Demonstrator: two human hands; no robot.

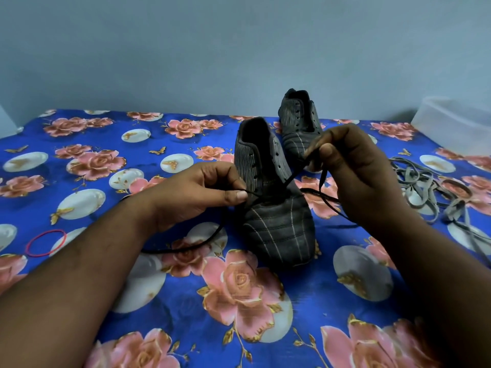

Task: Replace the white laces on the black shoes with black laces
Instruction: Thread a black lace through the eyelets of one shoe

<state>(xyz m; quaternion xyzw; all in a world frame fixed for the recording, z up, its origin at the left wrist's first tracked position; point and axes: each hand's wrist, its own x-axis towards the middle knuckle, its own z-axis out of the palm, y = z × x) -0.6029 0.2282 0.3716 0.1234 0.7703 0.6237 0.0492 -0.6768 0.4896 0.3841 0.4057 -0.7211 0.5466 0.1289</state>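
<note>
Two black shoes [276,208] are standing on the floral-covered bench [239,301], the far shoe [299,123] sitting unlaced behind the near one. The left hand [202,192] and right hand [353,166] are each pinching one end of the single black lace [186,248] with curled fingers [233,195]. White laces [430,189] are lying heaped to the right, a red rubber band [45,243] at left, a translucent container [457,123] sitting far right, contents unclear.
</note>
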